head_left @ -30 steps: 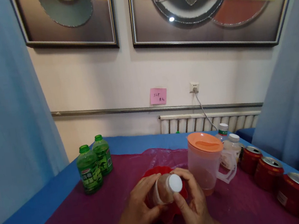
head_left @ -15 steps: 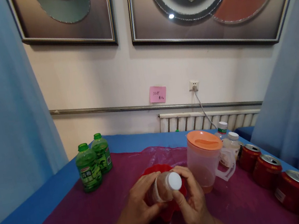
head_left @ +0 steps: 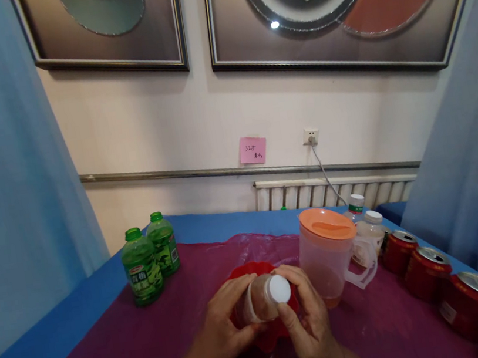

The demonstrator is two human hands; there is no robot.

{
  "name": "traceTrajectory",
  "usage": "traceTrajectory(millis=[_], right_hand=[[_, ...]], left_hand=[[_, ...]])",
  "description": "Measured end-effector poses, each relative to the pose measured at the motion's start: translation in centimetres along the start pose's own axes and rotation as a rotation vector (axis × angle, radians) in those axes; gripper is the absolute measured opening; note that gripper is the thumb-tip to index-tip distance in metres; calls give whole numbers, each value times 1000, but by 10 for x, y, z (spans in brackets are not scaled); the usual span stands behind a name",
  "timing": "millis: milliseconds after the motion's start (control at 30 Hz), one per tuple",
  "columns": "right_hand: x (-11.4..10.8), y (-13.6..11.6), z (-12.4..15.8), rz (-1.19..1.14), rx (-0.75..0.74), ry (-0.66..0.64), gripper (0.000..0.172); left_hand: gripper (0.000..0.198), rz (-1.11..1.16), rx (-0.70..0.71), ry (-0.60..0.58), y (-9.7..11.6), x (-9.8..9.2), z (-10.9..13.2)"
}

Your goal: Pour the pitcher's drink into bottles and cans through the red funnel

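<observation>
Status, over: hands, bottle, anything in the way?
Left hand around bottle; right hand at white cap. Bottle tilted, capped, over red dish. Orange-lidded pitcher close beside right hand, not blocking cap.

The note [head_left: 253,150] bears a handwritten "32" and unclear characters; the label [head_left: 143,280] on the nearer green bottle [head_left: 137,252] shows "青梅", the rest blurred.

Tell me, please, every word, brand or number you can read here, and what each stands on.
"32": pink sticky note; its other handwriting is unclear.
"青梅": front green bottle; its lower line and red logo are too blurred.
Too small or blurred to read: rear green bottle, red can's white panel.
Held white-capped bottle: nothing readable.
</observation>
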State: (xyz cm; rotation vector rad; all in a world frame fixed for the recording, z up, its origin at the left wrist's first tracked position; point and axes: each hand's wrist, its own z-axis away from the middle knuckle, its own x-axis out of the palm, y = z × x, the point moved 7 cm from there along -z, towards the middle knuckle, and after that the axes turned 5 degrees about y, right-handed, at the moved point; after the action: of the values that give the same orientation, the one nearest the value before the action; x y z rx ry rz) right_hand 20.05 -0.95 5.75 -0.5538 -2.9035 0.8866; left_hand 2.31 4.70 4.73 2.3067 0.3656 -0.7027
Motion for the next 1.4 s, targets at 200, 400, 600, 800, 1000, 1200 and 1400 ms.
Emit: traceTrajectory(millis=[200,400,600,800,1000,1200,1400], right_hand=[[1,-4,-3,1,-9,-1,34],[7,-7,-4,29,-7,7,45],[9,-24,-14,155,-1,-35,65],[3,-41,-28,59,-5,-111,53],[-45,-60,-26,77,134,-19,40],[-159,-59,-33,188,400,235,38],[-237,-5,-59,606,482,252,52]], left_hand=[[60,-10,16,-2,4,1,-1],[58,-76,22,92,-3,-8,-3],[63,-69,104,162,-11,-12,-3],[64,35,84,108,1,-7,-4],[90,154,2,101,-3,-9,-1],[55,75,-16,163,-9,-14,-3],[46,117,-60,194,-12,-12,-10]])
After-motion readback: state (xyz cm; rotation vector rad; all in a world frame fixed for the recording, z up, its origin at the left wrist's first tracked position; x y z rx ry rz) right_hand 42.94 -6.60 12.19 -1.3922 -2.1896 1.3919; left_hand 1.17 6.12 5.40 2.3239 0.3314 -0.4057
